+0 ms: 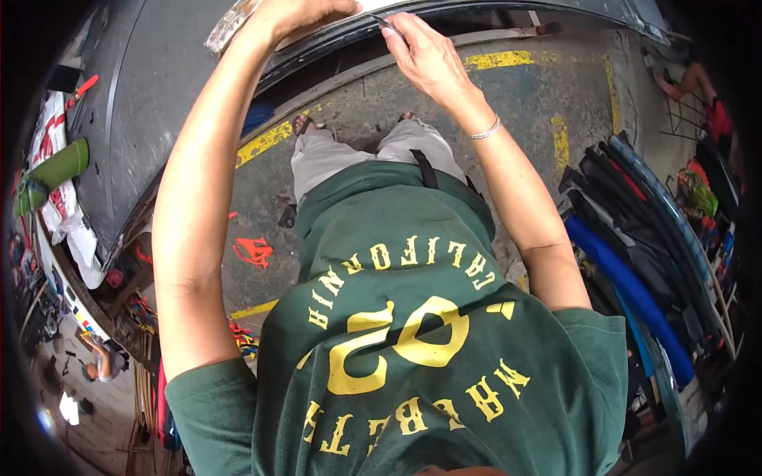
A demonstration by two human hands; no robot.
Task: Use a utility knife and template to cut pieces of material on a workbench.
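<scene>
My right hand (429,59) is closed in a pinch at the near edge of a dark grey table (135,119). A small, thin dark object (383,23) sticks out from between its thumb and fingers; its kind does not show clearly. To the left, my left hand (305,11) reaches over the same edge beside a strip of white material (370,5). The top of the picture cuts off much of this hand, so its grip is hidden. Next to my left forearm lies a whitish and brown, plastic-looking bundle (230,28) on the table.
A green roll (59,170) and white-and-red plastic sheeting (57,206) are at the left. Black and blue rolls of material (635,293) are piled at the right. Yellow lines (500,59) and a red scrap (252,251) mark the floor. Other people (103,361) are in the background.
</scene>
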